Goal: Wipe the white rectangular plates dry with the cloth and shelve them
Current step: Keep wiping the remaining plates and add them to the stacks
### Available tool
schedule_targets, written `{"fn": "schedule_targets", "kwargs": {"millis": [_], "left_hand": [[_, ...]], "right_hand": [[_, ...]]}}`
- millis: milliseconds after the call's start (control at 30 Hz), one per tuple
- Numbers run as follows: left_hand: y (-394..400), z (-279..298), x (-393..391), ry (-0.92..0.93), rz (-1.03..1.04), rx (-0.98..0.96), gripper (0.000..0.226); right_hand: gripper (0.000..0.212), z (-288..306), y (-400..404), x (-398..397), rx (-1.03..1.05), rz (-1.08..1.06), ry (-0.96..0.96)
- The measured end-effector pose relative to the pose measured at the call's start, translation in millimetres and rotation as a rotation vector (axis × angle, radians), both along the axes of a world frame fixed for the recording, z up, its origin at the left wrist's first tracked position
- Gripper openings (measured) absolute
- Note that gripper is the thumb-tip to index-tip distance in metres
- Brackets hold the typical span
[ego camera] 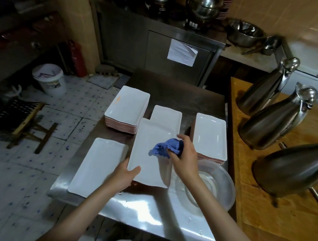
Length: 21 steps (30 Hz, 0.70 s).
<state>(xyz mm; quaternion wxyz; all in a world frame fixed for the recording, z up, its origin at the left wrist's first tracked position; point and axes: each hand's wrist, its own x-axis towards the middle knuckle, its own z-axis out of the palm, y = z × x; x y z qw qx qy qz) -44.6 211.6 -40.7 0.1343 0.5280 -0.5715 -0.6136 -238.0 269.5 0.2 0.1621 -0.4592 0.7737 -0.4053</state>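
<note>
My left hand [125, 176] grips the near left corner of a white rectangular plate [147, 163], thumb on top, holding it above the steel table [143, 212]. My right hand [185, 154] clutches a crumpled blue cloth [164, 148] and presses it onto the plate's right half. Other white rectangular plates lie around: a tall stack [127, 108] at the far left, one plate [97, 165] at the near left, another plate [167, 116] behind the held one, and a stack [210, 135] at the right.
A clear plastic basin [215, 185] sits at the table's near right. Three steel jugs [274, 118] stand on the wooden counter [280, 215] to the right. A steel cabinet [160, 50] with pots stands behind. A white bucket [50, 80] and a wooden stool [25, 121] are on the tiled floor at left.
</note>
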Motion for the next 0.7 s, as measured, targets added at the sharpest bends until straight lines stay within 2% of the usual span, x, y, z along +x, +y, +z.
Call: {"fn": "schedule_targets", "kwargs": {"millis": [200, 400, 567, 700], "left_hand": [[-4.7, -13.0, 45.8, -0.058, 0.069, 0.027, 0.036], [-7.0, -29.9, 88.5, -0.13, 0.136, 0.056, 0.023], [-7.6, -41.5, 107.2, -0.144, 0.156, 0.055, 0.036], [-9.7, -53.1, 119.9, -0.129, 0.172, 0.113, 0.037]], "right_hand": [[0.051, -8.2, -11.5, 22.2, 0.01, 0.075, -0.054], [0.054, -17.0, -22.1, 39.6, 0.064, 0.152, -0.122], [0.052, -23.3, -31.0, 49.2, 0.089, 0.194, -0.14], [0.05, -26.0, -37.1, 55.2, 0.087, 0.211, -0.129]]}}
